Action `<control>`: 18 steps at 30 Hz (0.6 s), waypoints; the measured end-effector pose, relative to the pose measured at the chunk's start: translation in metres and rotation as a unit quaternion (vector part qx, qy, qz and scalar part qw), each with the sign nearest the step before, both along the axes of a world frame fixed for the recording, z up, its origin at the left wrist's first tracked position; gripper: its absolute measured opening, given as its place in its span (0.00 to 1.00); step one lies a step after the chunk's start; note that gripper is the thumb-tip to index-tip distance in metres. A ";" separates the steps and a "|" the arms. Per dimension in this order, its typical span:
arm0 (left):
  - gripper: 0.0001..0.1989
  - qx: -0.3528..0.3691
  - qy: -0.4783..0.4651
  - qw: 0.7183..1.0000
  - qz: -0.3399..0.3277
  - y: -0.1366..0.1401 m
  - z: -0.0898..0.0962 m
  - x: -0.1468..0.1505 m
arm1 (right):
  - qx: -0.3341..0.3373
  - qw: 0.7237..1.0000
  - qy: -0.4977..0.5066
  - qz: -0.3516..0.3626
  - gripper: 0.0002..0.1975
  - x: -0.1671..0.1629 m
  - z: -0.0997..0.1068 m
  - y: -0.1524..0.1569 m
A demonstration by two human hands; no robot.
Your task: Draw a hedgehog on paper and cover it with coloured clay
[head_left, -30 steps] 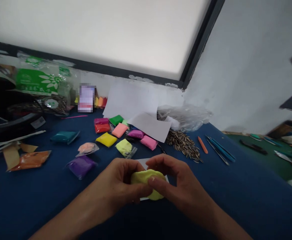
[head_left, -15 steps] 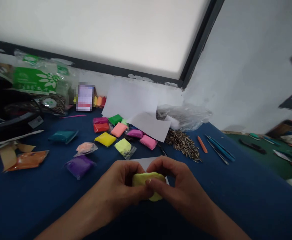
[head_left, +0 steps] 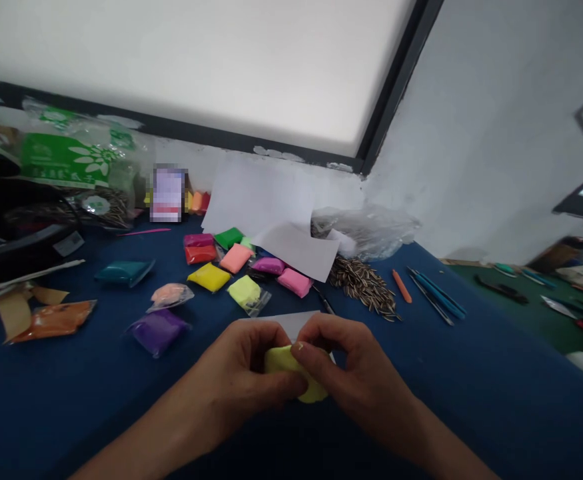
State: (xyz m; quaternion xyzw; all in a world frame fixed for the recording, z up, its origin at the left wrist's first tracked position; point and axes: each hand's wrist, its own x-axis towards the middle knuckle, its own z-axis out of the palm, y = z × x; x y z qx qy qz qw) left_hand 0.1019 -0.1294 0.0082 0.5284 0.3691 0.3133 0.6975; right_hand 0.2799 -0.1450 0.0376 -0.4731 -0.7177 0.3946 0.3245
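A flattened piece of pale yellow modelling clay [head_left: 282,361] is held between both hands, low in the middle of the head view. My left hand [head_left: 251,367] grips its left side, thumb across the front and fingers behind. On the other side, my right hand [head_left: 346,360] pinches the upper edge, with the thumb pressed on the near face. The fingertips behind the clay are partly hidden. Beyond the hands lies a sheet of white paper [head_left: 291,324], partly covered by them. An opened packet of light yellow clay [head_left: 244,291] sits just past it.
Several clay packets lie to the left, among them a purple packet [head_left: 158,331] and a teal packet [head_left: 124,272]. A heap of sunflower seeds [head_left: 364,283], an orange stick [head_left: 402,286] and blue tweezers [head_left: 438,293] are at the right. White sheets [head_left: 258,200] lean at the back.
My right thumb has moved up from the middle of the clay to its upper edge. More of the clay's near face shows. The view has shifted slightly.
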 end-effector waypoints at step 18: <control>0.20 -0.051 -0.052 0.996 0.058 0.007 0.008 -0.010 | -0.003 0.996 0.070 -0.060 0.14 0.007 0.000 0.008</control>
